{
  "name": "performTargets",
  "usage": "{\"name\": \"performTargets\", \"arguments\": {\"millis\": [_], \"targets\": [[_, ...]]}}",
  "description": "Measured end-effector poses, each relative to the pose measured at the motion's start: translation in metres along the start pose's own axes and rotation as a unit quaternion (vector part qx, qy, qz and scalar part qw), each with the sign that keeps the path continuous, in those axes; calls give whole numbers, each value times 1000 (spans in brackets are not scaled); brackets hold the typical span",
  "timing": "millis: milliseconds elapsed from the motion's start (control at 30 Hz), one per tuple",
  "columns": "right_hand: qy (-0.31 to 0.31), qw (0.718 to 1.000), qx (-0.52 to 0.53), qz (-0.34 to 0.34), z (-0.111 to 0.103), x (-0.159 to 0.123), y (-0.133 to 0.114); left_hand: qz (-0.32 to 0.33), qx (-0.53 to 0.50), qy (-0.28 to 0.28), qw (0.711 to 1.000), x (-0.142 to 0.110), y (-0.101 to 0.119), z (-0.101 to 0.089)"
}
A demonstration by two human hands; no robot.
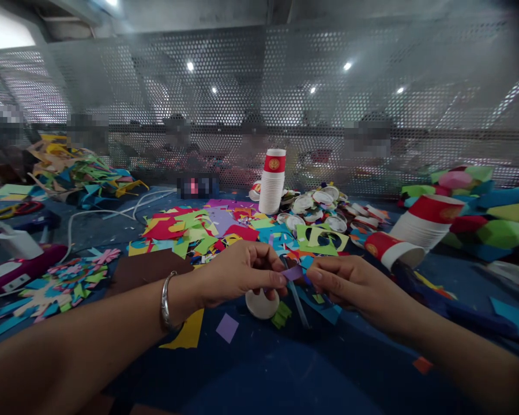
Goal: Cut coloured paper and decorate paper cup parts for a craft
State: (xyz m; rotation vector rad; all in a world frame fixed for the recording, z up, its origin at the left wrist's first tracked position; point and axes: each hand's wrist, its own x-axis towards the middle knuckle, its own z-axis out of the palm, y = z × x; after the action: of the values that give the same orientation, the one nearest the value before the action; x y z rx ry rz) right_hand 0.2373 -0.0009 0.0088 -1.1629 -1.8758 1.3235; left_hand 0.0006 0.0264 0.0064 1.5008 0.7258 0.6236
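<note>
A small piece of purple paper (293, 272) is stretched between my two hands, above the tabletop. My left hand (251, 268), with a silver bangle at the wrist, pinches its left end between thumb and fingers. At the other end, the closed fingertips of my right hand (335, 279) pinch its edge. Beneath my left hand lies a white round disc (262, 305), partly hidden by the fingers. Green paper scraps (282, 314) and a thin translucent strip (299, 305) are close by. A purple paper square (227, 328) rests flat, nearer to me.
Colourful paper scraps (177, 227) spread behind my hands. A tall paper-cup stack (271, 187) stands beside a heap of round lids (322, 202). More cups (428, 222) lie tilted at right. A power strip (26, 268) with a white cable is at left. Perforated metal panels (242, 80) rise behind.
</note>
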Motion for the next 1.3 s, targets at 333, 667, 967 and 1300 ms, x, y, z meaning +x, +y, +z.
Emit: {"name": "performTargets", "arguments": {"millis": [333, 667, 967, 1300], "targets": [[17, 1000, 6, -2, 2, 1, 1, 26, 9, 54, 998, 3, -1, -2], [61, 995, 71, 16, 9, 3, -1, 27, -13, 73, 997, 5, -5, 6], [68, 994, 82, 1, 14, 4, -1, 12, -59, 90, 994, 7, -3, 15], [80, 991, 103, 0, 14, 4, 0, 70, -128, 146, 978, 11, -6, 8]]}}
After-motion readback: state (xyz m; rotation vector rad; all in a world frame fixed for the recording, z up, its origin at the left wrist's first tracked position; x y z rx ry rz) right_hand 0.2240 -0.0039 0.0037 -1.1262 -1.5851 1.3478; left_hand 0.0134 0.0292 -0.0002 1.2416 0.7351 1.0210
